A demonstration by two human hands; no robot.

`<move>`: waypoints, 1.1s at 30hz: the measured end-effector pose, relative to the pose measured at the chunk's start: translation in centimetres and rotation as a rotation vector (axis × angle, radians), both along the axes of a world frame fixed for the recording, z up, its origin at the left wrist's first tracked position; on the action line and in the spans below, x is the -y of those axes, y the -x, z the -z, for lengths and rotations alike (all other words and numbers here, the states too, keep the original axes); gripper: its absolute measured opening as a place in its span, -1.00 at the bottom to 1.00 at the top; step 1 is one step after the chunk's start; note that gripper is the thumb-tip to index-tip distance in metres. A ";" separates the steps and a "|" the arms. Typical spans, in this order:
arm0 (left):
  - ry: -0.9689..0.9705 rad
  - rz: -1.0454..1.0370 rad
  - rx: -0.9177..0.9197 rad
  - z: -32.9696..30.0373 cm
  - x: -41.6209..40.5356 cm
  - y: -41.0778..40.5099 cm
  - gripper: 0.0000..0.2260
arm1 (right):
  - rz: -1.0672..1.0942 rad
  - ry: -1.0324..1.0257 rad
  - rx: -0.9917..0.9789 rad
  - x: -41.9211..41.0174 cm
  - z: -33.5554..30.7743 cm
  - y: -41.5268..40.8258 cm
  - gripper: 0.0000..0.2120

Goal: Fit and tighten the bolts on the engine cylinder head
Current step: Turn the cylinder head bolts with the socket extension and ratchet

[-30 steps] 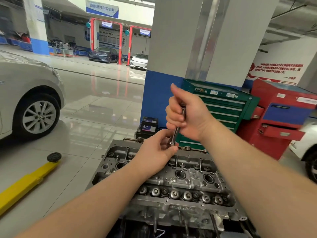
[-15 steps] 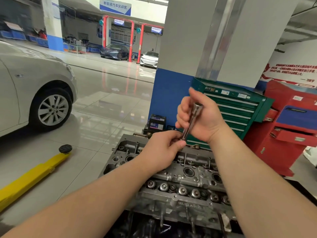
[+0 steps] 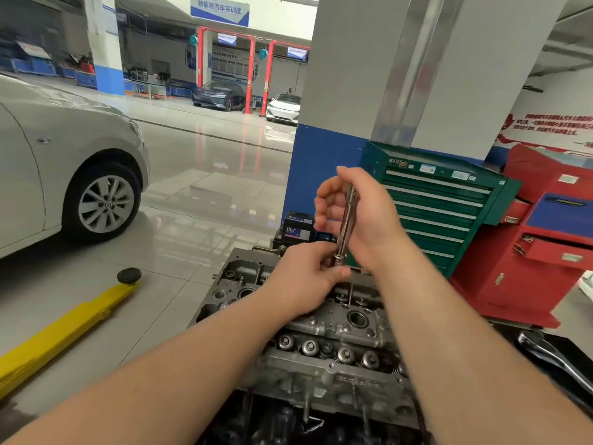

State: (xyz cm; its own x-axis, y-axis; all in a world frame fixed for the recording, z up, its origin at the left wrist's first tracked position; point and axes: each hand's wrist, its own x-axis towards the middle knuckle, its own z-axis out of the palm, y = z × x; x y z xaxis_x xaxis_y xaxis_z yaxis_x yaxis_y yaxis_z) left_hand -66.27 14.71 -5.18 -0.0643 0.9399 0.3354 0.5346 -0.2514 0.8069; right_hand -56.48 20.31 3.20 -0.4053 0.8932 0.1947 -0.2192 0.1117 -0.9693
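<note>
Left hand (image 3: pixel 305 271) pinching a blurred metal tool's (image 3: pixel 346 224) hidden lower end, right hand (image 3: pixel 359 213) loosely curled round its shaft.

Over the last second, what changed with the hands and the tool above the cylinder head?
The right hand loosened its fingers around the metal rod, exposing its upper end. The left hand still pinches the lower end. The rod stays tilted over the cylinder head.

Glossy tiled floor (image 3: pixel 205 175) — grey-blue pillar (image 3: pixel 353 91), green tool cabinet (image 3: pixel 449 203), red cabinet (image 3: pixel 545 252).
</note>
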 end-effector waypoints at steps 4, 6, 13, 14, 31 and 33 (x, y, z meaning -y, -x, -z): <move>0.045 0.055 0.045 0.1 0.1 -0.3 -0.77 | -0.392 0.058 0.013 -1.2 -0.7 -2.5 -0.56; 0.012 0.033 0.047 0.2 0.1 -0.4 -0.73 | -0.191 0.064 -0.020 -0.7 -0.5 -1.6 -0.56; -0.058 -0.074 -0.041 0.3 -0.1 -0.2 -0.92 | 0.453 -0.090 -0.087 2.2 1.6 2.2 -0.50; -0.046 -0.045 -0.009 0.2 -0.1 -0.1 -0.97 | 0.303 -0.074 -0.069 1.6 1.3 1.2 -0.52; -0.118 -0.062 0.064 0.9 -0.6 -0.3 -0.76 | 0.337 -0.499 0.284 0.6 1.5 -4.7 -0.77; -0.108 -0.035 0.034 0.9 -0.6 -0.2 -0.77 | 0.128 -0.474 0.311 0.7 1.9 -5.1 -0.77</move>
State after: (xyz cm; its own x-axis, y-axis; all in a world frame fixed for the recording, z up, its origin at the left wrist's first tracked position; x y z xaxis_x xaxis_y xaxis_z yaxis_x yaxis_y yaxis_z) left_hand -66.06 15.29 -6.10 -0.1091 0.8953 0.4320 0.5177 -0.3198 0.7936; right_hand -51.35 19.64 1.32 -0.4016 0.7833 0.4746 0.1117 0.5562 -0.8235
